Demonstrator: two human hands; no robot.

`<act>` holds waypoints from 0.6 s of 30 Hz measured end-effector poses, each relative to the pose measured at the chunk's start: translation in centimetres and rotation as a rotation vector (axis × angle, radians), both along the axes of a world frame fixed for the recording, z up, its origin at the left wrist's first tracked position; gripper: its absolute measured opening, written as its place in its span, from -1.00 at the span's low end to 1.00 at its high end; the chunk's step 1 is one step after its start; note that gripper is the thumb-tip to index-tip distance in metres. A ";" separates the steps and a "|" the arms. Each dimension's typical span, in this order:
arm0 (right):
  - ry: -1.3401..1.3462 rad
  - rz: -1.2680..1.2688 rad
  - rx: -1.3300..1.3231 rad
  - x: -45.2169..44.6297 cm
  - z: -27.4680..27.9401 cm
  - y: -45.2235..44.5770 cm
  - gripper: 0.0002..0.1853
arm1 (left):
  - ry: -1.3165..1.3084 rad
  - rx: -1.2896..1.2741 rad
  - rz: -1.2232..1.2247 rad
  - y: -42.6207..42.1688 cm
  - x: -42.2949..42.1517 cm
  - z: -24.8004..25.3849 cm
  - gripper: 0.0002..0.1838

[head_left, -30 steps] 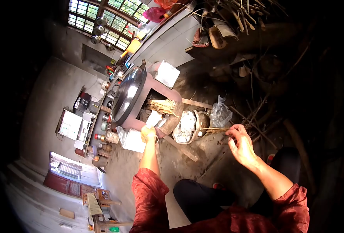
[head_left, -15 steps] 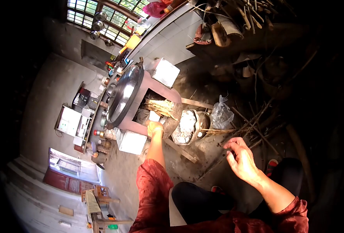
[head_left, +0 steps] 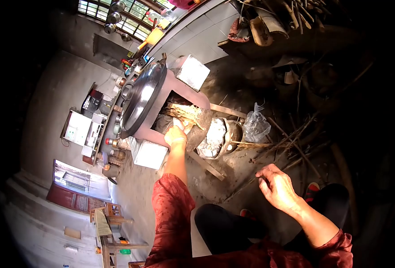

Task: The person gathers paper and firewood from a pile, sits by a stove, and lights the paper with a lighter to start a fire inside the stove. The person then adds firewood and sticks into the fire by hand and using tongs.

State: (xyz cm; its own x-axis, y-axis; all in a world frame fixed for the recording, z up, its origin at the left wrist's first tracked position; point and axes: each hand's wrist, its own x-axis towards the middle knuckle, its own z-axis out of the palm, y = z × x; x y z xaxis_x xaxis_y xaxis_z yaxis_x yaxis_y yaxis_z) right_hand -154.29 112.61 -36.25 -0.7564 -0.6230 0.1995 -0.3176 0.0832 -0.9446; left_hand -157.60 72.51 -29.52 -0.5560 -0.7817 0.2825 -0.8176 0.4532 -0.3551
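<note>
Pinkish-brown plaster, or something like it, covered the stove point(head_left: 186, 91) at the centre of the frame, with a broad dark pan point(head_left: 143, 99) on top, left of the stove's opening point(head_left: 173, 99). Inside that opening lay a bundle of dry fuel point(head_left: 182, 112), its ends jutting toward the right. A pale piece point(head_left: 178, 122) was at the mouth, just beside this bundle and partly hidden by the left hand point(head_left: 176, 135), whose fingers appeared clamped on it. The right hand point(head_left: 275, 186), right of centre and lower in the frame, hung in the air, thumb and fingers bent but apart, with nothing visible between them. Thin sticks point(head_left: 253, 144) lay above it, near a clear plastic bag point(head_left: 256, 126) and a basin point(head_left: 228, 134) holding greyish-white stuff, perhaps ash.

The step in hand looked like setting the pale piece in among the fuel. The next move seemed to call for guiding it deeper without dislodging the bundle, then loosening the fingers; whether it touched the fuel could not be told.
</note>
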 end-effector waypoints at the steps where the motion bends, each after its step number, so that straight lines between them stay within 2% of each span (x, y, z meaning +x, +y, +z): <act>1: 0.009 0.000 0.000 0.1 -0.1 0.0 -0.85 | -0.017 0.003 0.007 0.3 0.1 0.2 -0.78; 11: 0.068 0.019 0.011 0.1 -0.2 0.4 -0.85 | 0.169 0.030 0.009 -0.6 -0.1 -0.4 -0.81; 18: 0.062 0.048 0.018 0.2 -0.4 0.1 -0.85 | 0.161 0.020 -0.052 -2.1 -0.8 -1.4 -0.82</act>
